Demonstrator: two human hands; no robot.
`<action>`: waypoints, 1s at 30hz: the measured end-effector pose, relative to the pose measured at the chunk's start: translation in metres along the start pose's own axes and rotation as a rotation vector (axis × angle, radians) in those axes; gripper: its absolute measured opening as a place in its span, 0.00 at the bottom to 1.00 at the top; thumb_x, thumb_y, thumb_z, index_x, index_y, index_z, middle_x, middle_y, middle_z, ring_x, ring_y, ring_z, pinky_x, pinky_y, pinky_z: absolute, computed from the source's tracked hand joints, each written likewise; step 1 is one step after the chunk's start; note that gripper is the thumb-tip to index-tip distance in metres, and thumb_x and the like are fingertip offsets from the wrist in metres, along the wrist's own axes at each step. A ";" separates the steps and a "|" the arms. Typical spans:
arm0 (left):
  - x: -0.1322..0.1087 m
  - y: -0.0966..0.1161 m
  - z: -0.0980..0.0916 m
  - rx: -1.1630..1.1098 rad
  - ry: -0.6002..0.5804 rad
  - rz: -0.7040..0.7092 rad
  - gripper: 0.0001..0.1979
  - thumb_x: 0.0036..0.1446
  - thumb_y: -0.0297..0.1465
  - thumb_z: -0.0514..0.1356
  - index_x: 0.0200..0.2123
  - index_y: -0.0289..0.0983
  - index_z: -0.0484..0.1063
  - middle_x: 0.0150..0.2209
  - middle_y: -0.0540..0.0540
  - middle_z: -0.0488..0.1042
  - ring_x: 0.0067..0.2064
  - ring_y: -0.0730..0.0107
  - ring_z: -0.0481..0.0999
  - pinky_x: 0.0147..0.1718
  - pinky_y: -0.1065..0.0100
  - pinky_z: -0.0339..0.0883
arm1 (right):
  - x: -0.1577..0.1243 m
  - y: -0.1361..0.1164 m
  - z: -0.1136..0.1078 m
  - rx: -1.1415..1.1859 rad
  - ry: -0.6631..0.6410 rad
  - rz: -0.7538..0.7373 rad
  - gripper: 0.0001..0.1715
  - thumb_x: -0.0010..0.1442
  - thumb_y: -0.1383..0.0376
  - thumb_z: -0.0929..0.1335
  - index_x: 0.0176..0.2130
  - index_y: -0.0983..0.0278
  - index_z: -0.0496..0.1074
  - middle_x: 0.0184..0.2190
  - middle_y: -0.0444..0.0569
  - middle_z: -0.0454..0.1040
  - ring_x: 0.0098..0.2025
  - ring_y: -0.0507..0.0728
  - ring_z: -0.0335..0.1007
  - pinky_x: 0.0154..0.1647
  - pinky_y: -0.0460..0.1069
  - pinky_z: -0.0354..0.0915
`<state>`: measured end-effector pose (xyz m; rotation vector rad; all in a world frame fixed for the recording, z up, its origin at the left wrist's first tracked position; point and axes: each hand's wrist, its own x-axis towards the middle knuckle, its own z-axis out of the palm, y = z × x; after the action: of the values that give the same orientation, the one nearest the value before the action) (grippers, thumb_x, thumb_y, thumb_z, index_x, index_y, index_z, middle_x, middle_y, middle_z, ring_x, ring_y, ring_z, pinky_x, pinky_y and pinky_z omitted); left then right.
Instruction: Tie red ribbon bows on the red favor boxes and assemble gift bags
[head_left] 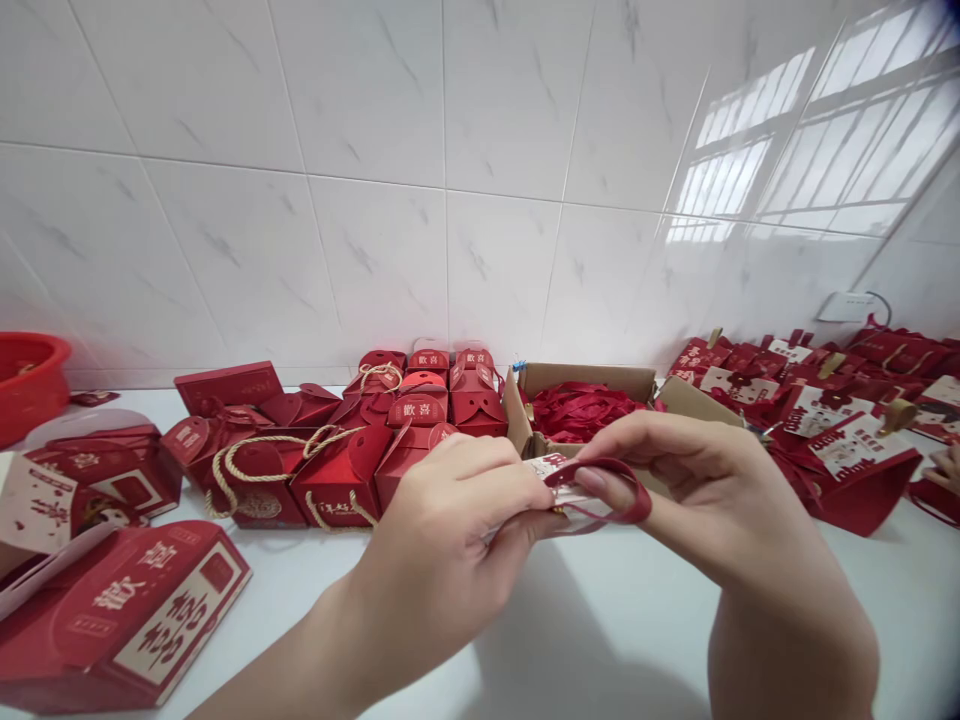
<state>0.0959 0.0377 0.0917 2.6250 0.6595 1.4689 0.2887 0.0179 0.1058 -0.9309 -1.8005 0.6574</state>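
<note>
Head view. Clock positions are being read from the red ribbon (pixel 640 500), which is serving as dial centre. The ribbon is curving in a loop above the white table (pixel 600 630), between the two hands. Left hand (pixel 457 520), at 9 o'clock, is pressing thumb and forefinger together, pinching the white printed piece (pixel 545 465) beside the ribbon; the fingers are hiding exactly what is lying between them. Right hand (pixel 690 500), at 3 o'clock, is pinching the ribbon between thumb and forefinger, the thumb sitting inside the loop.

Surroundings: a cardboard box (pixel 622 376) is standing at 12 o'clock, holding red ribbons (pixel 577 408). Red gift boxes (pixel 424 410) are clustering at 10 o'clock. A larger red box (pixel 90 640) is resting between 8 and 9. Red bags (pixel 832 440) are lying between 2 and 3. A co-worker's hand (pixel 949 472) is showing at 3, at the frame edge.
</note>
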 end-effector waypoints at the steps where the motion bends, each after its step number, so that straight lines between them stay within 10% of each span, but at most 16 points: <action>1: 0.000 0.000 0.000 -0.008 0.000 -0.008 0.05 0.51 0.20 0.62 0.27 0.34 0.72 0.25 0.50 0.72 0.27 0.76 0.68 0.27 0.72 0.62 | -0.001 0.001 0.000 -0.002 -0.008 -0.009 0.09 0.51 0.73 0.71 0.35 0.62 0.75 0.29 0.43 0.76 0.30 0.49 0.72 0.30 0.41 0.68; 14: 0.002 -0.001 0.000 -0.075 -0.001 -0.067 0.11 0.50 0.15 0.59 0.30 0.35 0.75 0.27 0.50 0.71 0.28 0.79 0.69 0.26 0.77 0.65 | -0.003 0.001 -0.001 -0.157 -0.098 -0.088 0.07 0.57 0.69 0.68 0.37 0.60 0.75 0.33 0.43 0.77 0.34 0.51 0.73 0.33 0.43 0.70; 21: 0.003 0.000 0.000 -0.068 0.070 -0.103 0.09 0.50 0.17 0.60 0.28 0.36 0.75 0.33 0.49 0.73 0.32 0.79 0.73 0.29 0.80 0.68 | -0.001 0.006 -0.004 -0.209 -0.150 -0.154 0.22 0.49 0.82 0.62 0.37 0.61 0.73 0.34 0.42 0.76 0.36 0.51 0.72 0.36 0.44 0.69; 30: 0.002 -0.004 0.004 -0.289 -0.072 -0.437 0.09 0.52 0.21 0.58 0.33 0.39 0.63 0.29 0.56 0.72 0.27 0.80 0.73 0.23 0.80 0.65 | 0.002 0.009 -0.004 -0.172 -0.185 -0.111 0.13 0.55 0.76 0.64 0.37 0.62 0.73 0.35 0.46 0.76 0.38 0.52 0.73 0.37 0.45 0.71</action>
<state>0.0985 0.0423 0.0903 2.1338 0.8696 1.2277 0.2947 0.0251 0.1012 -0.8989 -2.0833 0.5393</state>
